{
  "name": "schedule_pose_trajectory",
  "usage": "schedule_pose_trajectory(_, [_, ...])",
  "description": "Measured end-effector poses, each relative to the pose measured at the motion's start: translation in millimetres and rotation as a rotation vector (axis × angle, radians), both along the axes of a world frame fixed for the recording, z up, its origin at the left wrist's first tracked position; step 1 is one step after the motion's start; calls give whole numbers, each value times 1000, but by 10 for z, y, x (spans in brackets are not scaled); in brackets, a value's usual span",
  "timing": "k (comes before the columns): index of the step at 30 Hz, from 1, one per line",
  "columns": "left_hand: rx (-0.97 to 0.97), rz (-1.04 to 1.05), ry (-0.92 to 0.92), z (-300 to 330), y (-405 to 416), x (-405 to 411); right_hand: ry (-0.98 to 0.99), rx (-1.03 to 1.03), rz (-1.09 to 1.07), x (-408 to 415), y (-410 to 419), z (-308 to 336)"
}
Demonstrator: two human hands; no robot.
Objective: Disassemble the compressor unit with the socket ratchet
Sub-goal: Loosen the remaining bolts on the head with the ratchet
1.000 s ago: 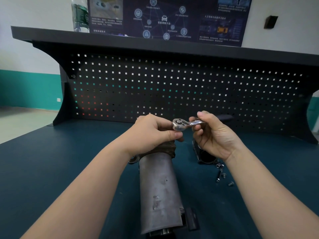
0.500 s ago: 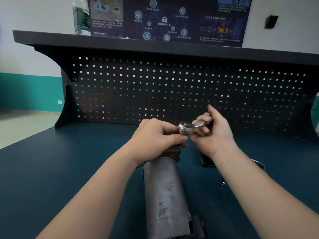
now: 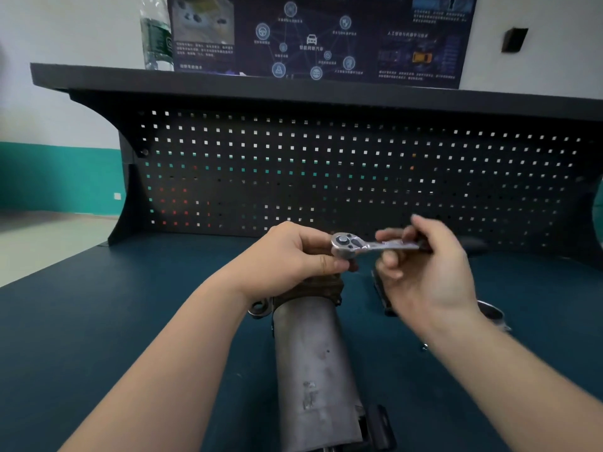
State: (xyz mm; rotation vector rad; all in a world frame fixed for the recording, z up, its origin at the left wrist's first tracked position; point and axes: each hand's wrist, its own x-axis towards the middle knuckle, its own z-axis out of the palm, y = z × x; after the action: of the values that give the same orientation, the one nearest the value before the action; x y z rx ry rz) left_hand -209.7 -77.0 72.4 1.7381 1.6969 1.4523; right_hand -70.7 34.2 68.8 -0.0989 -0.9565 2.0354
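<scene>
The grey cylindrical compressor unit (image 3: 313, 363) stands on the dark blue bench, its rusty top end under my hands. The silver socket ratchet (image 3: 346, 244) sits head-down on that top end. My left hand (image 3: 293, 259) grips the top of the compressor and pinches the ratchet head between thumb and fingers. My right hand (image 3: 424, 272) holds the ratchet handle (image 3: 391, 245), fingers curled round it and blurred by motion. The socket and the bolt beneath the ratchet head are hidden by my left hand.
A black pegboard back panel (image 3: 326, 177) with a shelf (image 3: 228, 83) rises behind the bench. A plastic bottle (image 3: 156, 37) stands on the shelf. A dark removed part (image 3: 381, 295) and a silver part (image 3: 492, 316) lie right of the compressor, with a small bolt (image 3: 424, 346) near my right forearm.
My right hand has swung the ratchet handle out to the right after bringing it in close to the left hand. My left hand stays on the compressor top and ratchet head.
</scene>
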Motion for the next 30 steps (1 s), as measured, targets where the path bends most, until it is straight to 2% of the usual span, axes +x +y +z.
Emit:
schedule_pose_trajectory(4, [33,42,-30,-34,50,12,-219,65,34,-224,360,232])
schedule_pose_trajectory(6, [43,75,-28,-56,77,8,-305,128,-69,-224,475,206])
schedule_pose_trajectory(8, [45,94,-13,-75,98,-7,-392,268,-269,-146,531,117])
schedule_pose_trajectory(10, [42,97,-3,-87,105,-18,-500,508,-588,28,529,30])
schedule_pose_trajectory(12, [40,108,4,-90,106,-17,-579,962,-912,221,478,9])
schedule_pose_trajectory(13, [42,112,0,-93,105,-15,-669,1200,-980,306,420,41])
schedule_pose_trajectory(14, [48,118,-6,-96,101,-9,-791,1379,-967,373,352,77])
schedule_pose_trajectory(15, [57,131,-10,-97,99,-3,-926,1465,-905,444,273,110])
schedule_pose_trajectory(17, [71,160,-13,-96,99,9,-1145,1547,-832,586,113,98])
schedule_pose_trajectory(19, [70,162,-4,-91,101,32,-1252,1684,-832,722,-89,-41])
schedule_pose_trajectory(22, [42,60,-69,-64,81,51,-1215,1665,-692,806,-310,-153])
schedule_pose_trajectory(26, [2,28,-10,-24,27,-6,-1128,1628,-563,750,142,237])
schedule_pose_trajectory(30, [17,110,29,-26,45,-5,-932,1396,-267,549,527,526])
